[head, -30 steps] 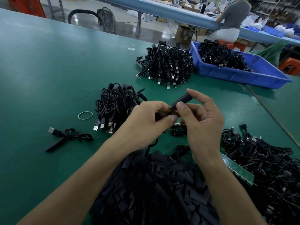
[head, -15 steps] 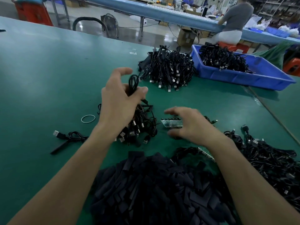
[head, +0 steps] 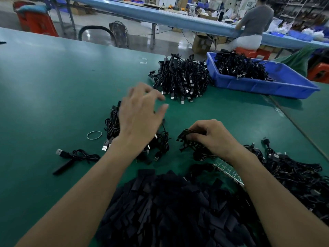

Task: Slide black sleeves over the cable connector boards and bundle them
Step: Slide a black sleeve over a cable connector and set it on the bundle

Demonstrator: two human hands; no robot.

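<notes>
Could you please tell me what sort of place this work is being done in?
Most likely a cable assembly workshop or factory floor: a green worktable heaped with black cable bundles, a blue bin of more, and another worker seated at a long bench behind.

I see flat black sleeves [head: 169, 211], matt, perhaps soft plastic; smooth green table mat [head: 53, 86]; glossy blue plastic tray [head: 258, 87].

left hand [head: 140, 118] spread, blurred, holding nothing, above a cable bundle [head: 113, 125] mid-way across the bench [head: 53, 86]. right hand [head: 211, 138] grips a green board [head: 184, 134] with cables attached, just right of that bundle. sleeve pile [head: 169, 207] at the near edge. rubber band [head: 94, 135] left of the bundle. sleeved cable [head: 78, 155] near it. second bundle [head: 181, 81] just beside a blue bin [head: 267, 86] at the far edge. loose cables [head: 293, 175] at the right.
</notes>
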